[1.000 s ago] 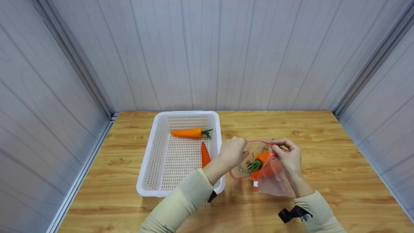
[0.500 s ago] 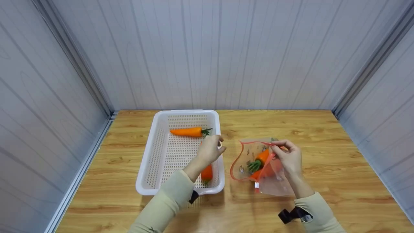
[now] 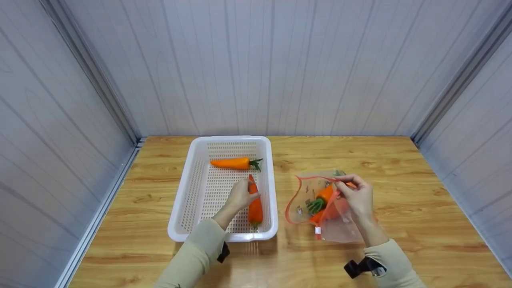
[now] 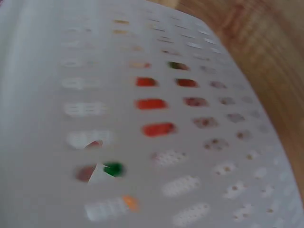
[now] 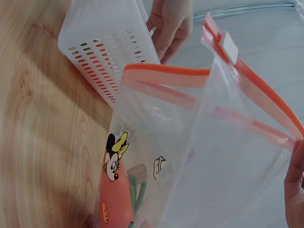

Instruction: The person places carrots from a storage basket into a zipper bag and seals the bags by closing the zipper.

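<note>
Inside the white basket (image 3: 173,216), my left hand (image 3: 239,195) is over an orange-red carrot (image 3: 255,212), its thumb and fingertips apart at the carrot's upper part. Whether they touch it is unclear. A second, lighter orange carrot (image 3: 232,163) with a green top lies across the basket's far end. My right hand (image 3: 360,198) pinches the rim of a clear zip bag (image 3: 340,232) with a red-orange zip edge and a white slider (image 5: 229,47). The bag's mouth gapes to the left. Within it lie carrots (image 3: 326,194), one with its green top toward the opening.
The basket and bag stand side by side on a wood-grain table (image 3: 416,192). Pale panel walls (image 3: 256,68) enclose the back and both sides. In the left wrist view the basket's perforated wall (image 4: 185,156) hides the left hand.
My left hand has let go of the bag's left rim and moved left into the basket, to the orange-red carrot. My right hand keeps its pinch on the bag, almost unmoved.
</note>
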Motion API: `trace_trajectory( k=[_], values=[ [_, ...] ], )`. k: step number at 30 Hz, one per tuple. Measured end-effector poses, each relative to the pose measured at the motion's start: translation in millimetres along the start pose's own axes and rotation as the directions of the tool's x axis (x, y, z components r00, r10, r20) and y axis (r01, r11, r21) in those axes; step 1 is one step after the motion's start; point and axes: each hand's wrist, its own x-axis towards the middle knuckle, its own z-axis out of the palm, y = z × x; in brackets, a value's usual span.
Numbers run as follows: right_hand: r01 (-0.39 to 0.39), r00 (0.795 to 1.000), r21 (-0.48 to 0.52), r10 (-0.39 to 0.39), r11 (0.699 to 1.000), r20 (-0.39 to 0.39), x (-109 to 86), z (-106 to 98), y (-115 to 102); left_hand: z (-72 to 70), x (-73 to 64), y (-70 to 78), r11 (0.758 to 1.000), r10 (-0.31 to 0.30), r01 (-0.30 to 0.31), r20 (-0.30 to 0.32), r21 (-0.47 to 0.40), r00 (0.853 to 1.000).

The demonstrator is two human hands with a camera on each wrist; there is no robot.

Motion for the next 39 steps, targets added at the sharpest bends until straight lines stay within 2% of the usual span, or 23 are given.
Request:
trace_trajectory(
  k=[2, 6, 9, 10, 12, 13, 18, 20, 27, 30, 34, 36, 39],
  values=[
    [0.025, 1.0, 0.011, -0.025, 1.0, 0.018, 0.4, -2.1, 4.0, 1.4, 0.2, -6.3, 0.997, -0.078, 0.078, 0.036, -0.015, 0.996],
    [0.065, 0.994, 0.088, -0.072, 0.994, 0.076, 3.7, -9.3, 17.2, 3.5, -1.4, -14.9, 0.975, -0.21, 0.216, 0.108, -0.043, 0.972],
    [0.046, 0.996, 0.084, -0.052, 0.995, 0.066, 2.6, -8.1, 15.7, 5.4, -2.2, -18.4, 0.965, -0.246, 0.256, 0.136, -0.06, 0.96],
    [0.027, 0.999, 0.046, -0.029, 0.999, 0.037, 0.4, -4.6, 9.9, 5.9, -2.3, -18.9, 0.96, -0.26, 0.271, 0.144, -0.064, 0.955],
    [0.0, 1.0, 0.034, 0.0, 0.999, 0.022, -0.3, -3.5, 7.9, 7.2, -2.4, -19.0, 0.95, -0.288, 0.304, 0.165, -0.075, 0.943],
    [-0.023, 1.0, -0.001, 0.023, 1.0, -0.004, -2.3, -0.7, 2.9, 8.1, -2.3, -19.4, 0.944, -0.303, 0.32, 0.179, -0.077, 0.936],
    [-0.057, 0.998, -0.018, 0.057, 0.998, -0.022, -3.6, 1.2, -1.0, 12.2, -3.2, -20.0, 0.913, -0.363, 0.396, 0.248, -0.095, 0.898],
    [-0.061, 0.998, -0.023, 0.06, 0.998, -0.026, -3.8, 1.3, -1.5, 13.9, -3.7, -20.9, 0.908, -0.372, 0.408, 0.263, -0.097, 0.89],
    [-0.06, 0.998, -0.05, 0.059, 0.997, -0.027, -3.6, 0.5, 0.0, 19.1, -4.6, -25.7, 0.906, -0.369, 0.413, 0.3, -0.096, 0.88],
    [-0.063, 0.998, -0.049, 0.061, 0.997, -0.027, -3.8, 1.3, -0.5, 21.3, -5.0, -26.6, 0.901, -0.378, 0.424, 0.32, -0.087, 0.869],
    [-0.06, 0.998, -0.044, 0.059, 0.997, -0.025, -3.5, 2.3, -0.6, 23.9, -5.7, -27.2, 0.901, -0.382, 0.427, 0.331, -0.073, 0.863],
    [-0.062, 0.998, -0.042, 0.061, 0.997, -0.023, -3.1, 2.6, -0.2, 24.8, -6.3, -28.0, 0.903, -0.38, 0.423, 0.328, -0.07, 0.865],
    [-0.068, 0.998, -0.039, 0.068, 0.997, -0.02, -2.8, 1.6, 0.2, 25.9, -7.3, -28.7, 0.922, -0.349, 0.383, 0.31, -0.052, 0.884]
  ],
)
